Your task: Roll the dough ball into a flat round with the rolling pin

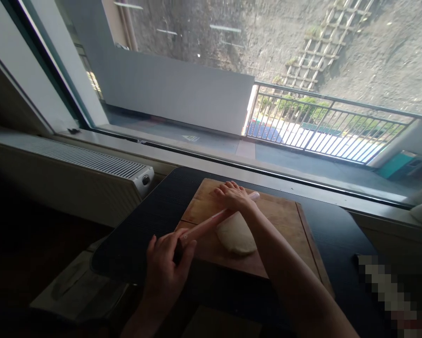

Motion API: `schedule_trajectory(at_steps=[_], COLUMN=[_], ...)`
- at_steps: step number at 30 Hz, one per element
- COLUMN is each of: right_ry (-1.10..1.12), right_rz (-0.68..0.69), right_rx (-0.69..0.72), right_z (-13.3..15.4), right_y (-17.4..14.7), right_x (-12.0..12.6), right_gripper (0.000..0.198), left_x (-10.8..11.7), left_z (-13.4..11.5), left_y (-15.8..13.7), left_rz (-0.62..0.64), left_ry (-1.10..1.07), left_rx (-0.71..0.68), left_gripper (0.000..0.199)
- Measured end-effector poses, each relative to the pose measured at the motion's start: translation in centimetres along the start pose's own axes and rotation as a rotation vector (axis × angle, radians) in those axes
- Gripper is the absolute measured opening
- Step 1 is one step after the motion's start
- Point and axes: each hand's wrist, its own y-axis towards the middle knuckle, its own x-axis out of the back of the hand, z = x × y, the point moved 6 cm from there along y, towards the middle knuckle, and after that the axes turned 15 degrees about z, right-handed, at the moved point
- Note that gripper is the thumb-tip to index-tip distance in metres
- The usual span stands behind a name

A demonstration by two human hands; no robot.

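Note:
A pale pink rolling pin (pixel 204 227) lies slantwise over a wooden board (pixel 277 220), from near left to far right. Its near end sits in my left hand (pixel 167 258), whose fingers curl over it, with the thumb on the near side. My right hand (pixel 232 195) rests palm down across the pin near its far end, fingers stretched out flat. Beneath the right wrist and forearm, a flat rounded piece of pale dough (pixel 236 234) lies on the board, against the near side of the pin. The forearm hides part of the dough's right edge.
The board stands on a dark table (pixel 150 211) under a large window. A white radiator (pixel 73 164) runs along the wall at left. A pale-topped seat (pixel 80 281) is at lower left. A blurred-out patch (pixel 387 291) covers something at the table's right side.

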Motion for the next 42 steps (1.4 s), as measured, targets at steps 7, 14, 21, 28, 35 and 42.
schedule_trajectory(at_steps=[7,14,21,28,35,42], right_ry=[-0.006,-0.017,0.026,0.018,0.014,0.050], right_rz=[-0.293,-0.336,-0.058,-0.289,-0.385,-0.177], right_rx=[-0.165,-0.260,-0.024,-0.148,-0.261,-0.048], right_z=[-1.9,-2.2,-1.2,-2.0,-2.1,-3.8], right_y=[-12.4,-14.9,-2.0,-10.8,-16.8,-7.6], right_x=[-5.2,-7.1,-0.4,-3.9,-7.6,-1.4], right_gripper=[0.055,0.061,0.050,0.053,0.064,0.046], left_x=[-0.4,-0.6,-0.6,-0.8,-1.1,-0.9], left_z=[-1.3,-1.4,-1.2,-1.3,-1.8,-1.5], left_y=[-0.2,1.6,0.4,1.0,3.7,4.2], left_rz=[0.040,0.060,0.064,0.061,0.047,0.057], left_ry=[-0.066,-0.154,-0.108,-0.071,-0.097,-0.017], left_rx=[-0.077,-0.062,0.000,-0.033,-0.038,0.028], left_gripper=[0.029,0.020,0.021,0.025,0.022,0.027])
